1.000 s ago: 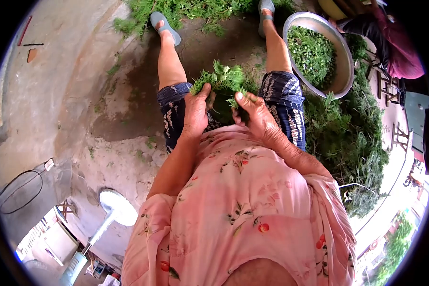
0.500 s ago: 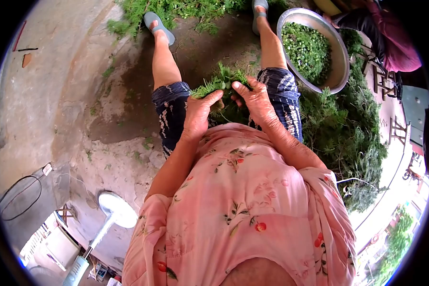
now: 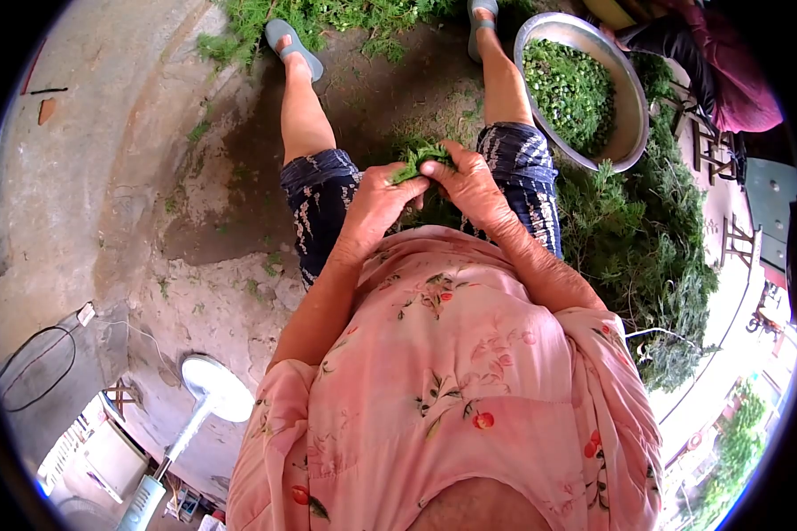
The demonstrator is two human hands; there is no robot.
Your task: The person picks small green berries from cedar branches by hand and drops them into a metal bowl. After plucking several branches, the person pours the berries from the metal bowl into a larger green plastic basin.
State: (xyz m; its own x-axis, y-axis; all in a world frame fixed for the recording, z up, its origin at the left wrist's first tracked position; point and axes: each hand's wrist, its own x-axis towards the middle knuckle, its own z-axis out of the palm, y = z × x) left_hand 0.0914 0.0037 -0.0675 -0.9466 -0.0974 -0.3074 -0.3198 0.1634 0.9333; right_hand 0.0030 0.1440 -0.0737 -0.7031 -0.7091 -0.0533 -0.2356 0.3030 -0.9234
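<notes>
Between my knees, my left hand (image 3: pixel 379 208) and my right hand (image 3: pixel 475 188) hold one small green sprig (image 3: pixel 421 163) together. Both thumbs press on it from my side, and the tips of the thumbs are close together. The fingers of my left hand curl under the sprig and are partly hidden. Beyond my right knee stands a metal basin (image 3: pixel 633 102) with many small green pieces (image 3: pixel 568 93) in it.
A heap of leafy branches (image 3: pixel 629 230) lies right of my right leg. More greenery (image 3: pixel 345 13) covers the ground by my feet. Another person in a dark red top (image 3: pixel 739 80) is at the upper right. A white fan (image 3: pixel 217 389) stands at lower left.
My hands have come closer together, the left one moving right. The sprig between them looks smaller and more bunched, with less of it showing above the fingers.
</notes>
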